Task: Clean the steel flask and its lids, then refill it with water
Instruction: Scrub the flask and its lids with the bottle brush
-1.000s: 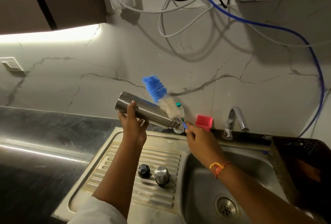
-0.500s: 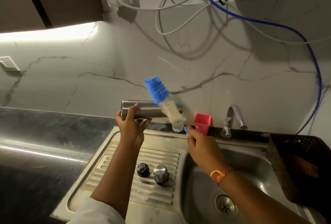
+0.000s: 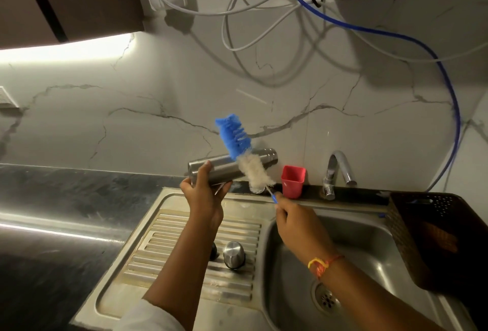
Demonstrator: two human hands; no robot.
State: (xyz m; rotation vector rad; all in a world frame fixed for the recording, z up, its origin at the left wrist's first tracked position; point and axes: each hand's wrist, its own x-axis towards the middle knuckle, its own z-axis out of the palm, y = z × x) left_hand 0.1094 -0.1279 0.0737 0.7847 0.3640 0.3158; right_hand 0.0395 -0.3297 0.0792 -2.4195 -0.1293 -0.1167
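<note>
Standing at a steel sink [image 3: 369, 251], with a ribbed draining board [image 3: 184, 246] on its left side. At the right edge, a dark basket [image 3: 427, 238].

Holding the steel flask [image 3: 219, 169] up in the air over the back of the draining board, almost flat, open mouth pointing right. Gripping its bottom end with the left hand [image 3: 204, 198], fingers curled round it. Pinching the thin handle of the bottle brush [image 3: 248, 164] with the right hand [image 3: 298, 225]. Brush slanted across the front of the flask, blue tip up and to the left, white fluffy part near the neck. Not inside the flask. Hard to tell whether touching the side or only in front of it.

Behind the sink, a tap [image 3: 338, 169] and a red cup [image 3: 293, 181]. Down on the draining board, the steel lid [image 3: 233, 254] and, just beside it, the black lid [image 3: 213, 250], half hidden by the left arm.

Looks like the scrubbing step, still early in the job. Next, most likely: swing the blue tip round to the open mouth, line it up straight, push in gently, and keep a tight hold to stop any slipping. After that, lids, rinsing and filling still to do.
</note>
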